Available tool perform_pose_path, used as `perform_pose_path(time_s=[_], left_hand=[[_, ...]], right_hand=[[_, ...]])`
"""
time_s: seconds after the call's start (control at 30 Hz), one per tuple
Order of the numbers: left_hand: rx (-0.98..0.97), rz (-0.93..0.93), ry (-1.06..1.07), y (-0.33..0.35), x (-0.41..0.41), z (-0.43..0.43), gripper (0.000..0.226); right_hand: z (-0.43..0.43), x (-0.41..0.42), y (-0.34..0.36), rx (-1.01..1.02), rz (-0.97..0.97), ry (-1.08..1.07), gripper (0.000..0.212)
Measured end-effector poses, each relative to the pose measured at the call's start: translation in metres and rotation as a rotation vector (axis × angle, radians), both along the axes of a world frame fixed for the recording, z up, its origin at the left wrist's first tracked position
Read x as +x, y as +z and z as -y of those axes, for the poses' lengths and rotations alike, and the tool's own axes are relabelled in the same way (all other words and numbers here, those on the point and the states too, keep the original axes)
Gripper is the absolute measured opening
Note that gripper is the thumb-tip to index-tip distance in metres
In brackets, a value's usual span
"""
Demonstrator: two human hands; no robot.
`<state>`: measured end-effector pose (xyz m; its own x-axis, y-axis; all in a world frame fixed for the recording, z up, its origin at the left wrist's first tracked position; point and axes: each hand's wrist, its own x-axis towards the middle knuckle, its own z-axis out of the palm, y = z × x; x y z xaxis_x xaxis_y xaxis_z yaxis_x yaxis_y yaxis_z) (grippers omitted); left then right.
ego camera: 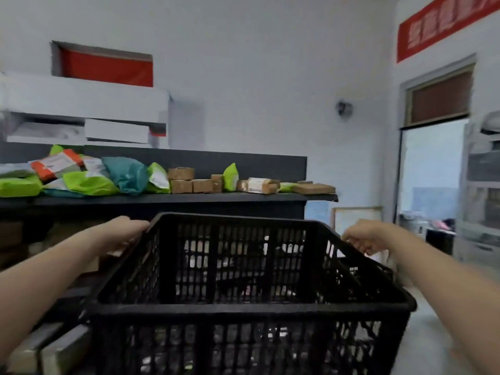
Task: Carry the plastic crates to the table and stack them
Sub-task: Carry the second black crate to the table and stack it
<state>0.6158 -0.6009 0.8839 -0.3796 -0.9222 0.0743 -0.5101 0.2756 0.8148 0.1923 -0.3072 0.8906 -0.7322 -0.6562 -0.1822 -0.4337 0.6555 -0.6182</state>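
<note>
A black plastic crate [243, 307] with slatted walls fills the lower middle of the head view, held up in front of me. My left hand [127, 231] grips its far left rim corner. My right hand [362, 238] grips the far right rim. The crate's inside looks empty. Beyond it stands a dark table [319, 197], its top a little above the crate's far rim. The frame is blurred.
The dark table carries green and teal parcel bags [89, 182] at left and small cardboard boxes [189, 182] toward the middle and right. White boxes [81, 104] sit on a ledge behind. An open doorway [433, 171] is at right; a framed board [357, 217] leans by the wall.
</note>
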Motion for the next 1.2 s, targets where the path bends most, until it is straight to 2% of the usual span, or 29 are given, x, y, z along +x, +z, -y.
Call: perform_pose_path(time_s=[0.13, 0.23, 0.33, 0.4, 0.43, 0.47, 0.57, 0.63, 0.7, 0.87, 1.03, 1.2], left_hand=[[0.134, 0.140, -0.181, -0.019, -0.129, -0.066, 0.028], [0.146, 0.148, -0.268, -0.036, -0.220, -0.093, 0.041], [0.151, 0.119, -0.368, -0.056, -0.313, -0.118, 0.038], [0.149, 0.109, -0.392, -0.071, -0.365, -0.130, 0.038], [0.152, 0.106, -0.399, -0.079, -0.392, -0.135, 0.039], [0.153, 0.115, -0.407, -0.087, -0.417, -0.138, 0.039], [0.164, 0.157, -0.457, -0.102, -0.487, -0.144, 0.039], [0.198, 0.212, -0.521, -0.109, -0.529, -0.139, 0.042], [0.192, 0.272, -0.571, -0.112, -0.565, -0.134, 0.039], [0.143, 0.270, -0.644, -0.108, -0.664, -0.119, 0.040], [0.114, 0.206, -0.682, -0.100, -0.775, -0.119, 0.034], [0.013, 0.153, -0.700, -0.115, -0.880, -0.119, 0.034]], right_hand=[[-0.106, -0.083, -0.011, -0.020, -0.006, -0.167, 0.022], [-0.170, -0.154, -0.027, -0.093, 0.011, -0.326, 0.020], [-0.217, -0.177, -0.030, -0.203, 0.061, -0.456, 0.027], [-0.237, -0.195, -0.039, -0.293, -0.001, -0.507, 0.035], [-0.246, -0.207, -0.047, -0.317, -0.035, -0.540, 0.032], [-0.253, -0.218, -0.055, -0.343, -0.044, -0.579, 0.022], [-0.271, -0.254, -0.077, -0.314, -0.028, -0.717, 0.016], [-0.283, -0.287, -0.088, -0.261, -0.015, -0.776, 0.024], [-0.288, -0.310, -0.089, -0.188, -0.004, -0.824, 0.021], [-0.298, -0.377, -0.083, -0.108, 0.035, -0.890, 0.008], [-0.304, -0.443, -0.078, -0.087, 0.031, -0.981, 0.006], [-0.307, -0.522, -0.090, -0.129, 0.033, -1.067, 0.025]])
